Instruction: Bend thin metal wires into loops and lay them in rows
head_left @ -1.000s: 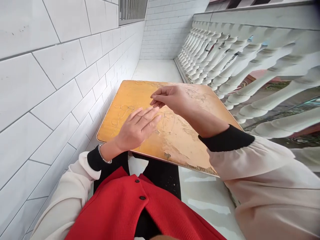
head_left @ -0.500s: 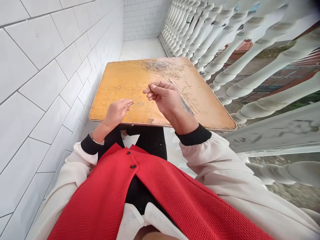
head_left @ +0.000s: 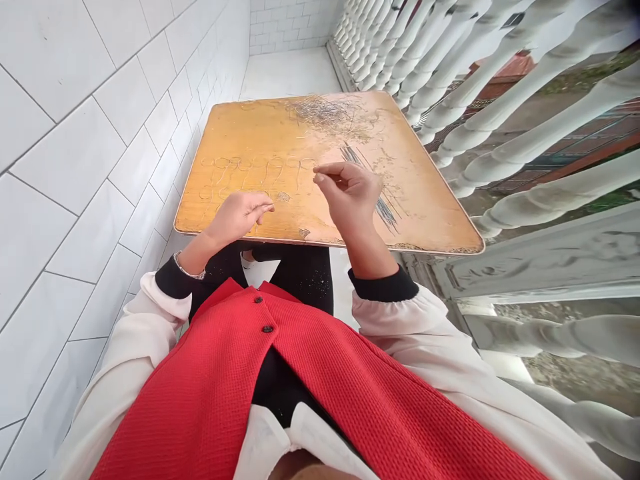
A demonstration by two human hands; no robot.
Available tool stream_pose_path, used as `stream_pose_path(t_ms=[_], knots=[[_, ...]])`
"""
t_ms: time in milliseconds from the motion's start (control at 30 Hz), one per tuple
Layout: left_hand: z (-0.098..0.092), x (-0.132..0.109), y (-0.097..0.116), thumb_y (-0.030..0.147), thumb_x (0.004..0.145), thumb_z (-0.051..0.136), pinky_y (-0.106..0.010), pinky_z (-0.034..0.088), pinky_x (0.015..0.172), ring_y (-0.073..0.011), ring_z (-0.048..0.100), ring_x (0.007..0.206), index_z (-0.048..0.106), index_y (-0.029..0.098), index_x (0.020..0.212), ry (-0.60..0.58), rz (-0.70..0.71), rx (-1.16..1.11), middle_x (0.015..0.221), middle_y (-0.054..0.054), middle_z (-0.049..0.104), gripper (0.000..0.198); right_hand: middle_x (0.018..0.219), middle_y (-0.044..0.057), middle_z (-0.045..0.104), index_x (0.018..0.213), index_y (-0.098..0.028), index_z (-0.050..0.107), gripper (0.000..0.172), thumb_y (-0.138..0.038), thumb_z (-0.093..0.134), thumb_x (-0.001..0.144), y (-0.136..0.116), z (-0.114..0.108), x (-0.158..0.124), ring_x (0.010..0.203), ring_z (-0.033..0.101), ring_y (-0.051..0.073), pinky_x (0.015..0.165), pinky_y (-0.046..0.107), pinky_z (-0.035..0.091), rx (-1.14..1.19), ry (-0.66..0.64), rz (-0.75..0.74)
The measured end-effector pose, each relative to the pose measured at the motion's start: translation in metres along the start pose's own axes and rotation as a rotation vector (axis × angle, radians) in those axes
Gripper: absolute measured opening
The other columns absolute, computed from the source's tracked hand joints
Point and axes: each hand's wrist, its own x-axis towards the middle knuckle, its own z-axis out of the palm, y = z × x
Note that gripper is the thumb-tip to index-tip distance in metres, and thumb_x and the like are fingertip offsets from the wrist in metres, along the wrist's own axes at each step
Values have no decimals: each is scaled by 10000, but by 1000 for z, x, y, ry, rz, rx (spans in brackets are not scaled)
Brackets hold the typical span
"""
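Note:
My right hand (head_left: 351, 190) hovers over the middle of the wooden table with thumb and forefinger pinched together; whatever is between them is too thin to make out. Lower and to the left is my left hand (head_left: 242, 212), its fingers pressed together near the front edge, their contents hidden. Rows of thin looped strands, like bent wire (head_left: 274, 170), lie on the yellow part of the board, between and beyond the hands. A bundle of dark, straight, thin rods (head_left: 386, 215) lies partly behind my right hand.
The square table (head_left: 440, 230) has a worn surface and rounded corners. A tangled heap of thin wires (head_left: 325, 110) lies at its far side. A white tiled wall (head_left: 75, 220) runs along the left, a white baluster railing (head_left: 480, 137) along the right.
My right hand has moved right, uncovering more of the looped strands. My left hand has shifted slightly right, fingers still together. The view has tilted a little.

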Motion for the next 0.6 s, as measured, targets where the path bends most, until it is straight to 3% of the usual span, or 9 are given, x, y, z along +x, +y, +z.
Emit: stream_pose_path(t_ms=[100,267,367,467,600], knots=[[-2,-1,1,195,938,544,-187,440,514,-48,500,452,760,153,936,-66,-24,-75,674,9,684,221,898,50,755,825,-242,709,69,-307,713,846,1,-7,-1,811,723,214,808,396,612,-189,-26,-99],[-8,-2,-3,148,918,554,-164,425,462,-35,494,405,774,141,934,-94,-98,-138,636,11,669,222,783,30,722,857,-224,718,106,-307,657,878,8,-22,1,720,711,203,738,402,610,-207,-59,-107],[-10,-1,-4,146,920,554,-157,420,455,-30,492,399,779,137,933,-126,-106,-145,621,20,651,225,954,64,766,982,-246,737,151,-333,626,928,-5,-30,-3,868,731,242,851,452,598,-284,-83,-250],[-11,0,-2,183,935,562,-158,417,456,-35,506,405,786,148,970,-169,-83,-130,603,31,629,230,1154,83,764,1083,-268,738,196,-358,621,953,-23,-30,-7,1104,691,292,993,501,535,-378,-328,-491],[-10,-1,0,217,950,566,-165,410,459,-36,502,399,787,160,1006,-209,-63,-124,596,39,624,235,952,63,781,1048,-242,756,272,-367,517,1018,-25,-27,-6,927,711,238,881,427,546,-399,-636,-577]])
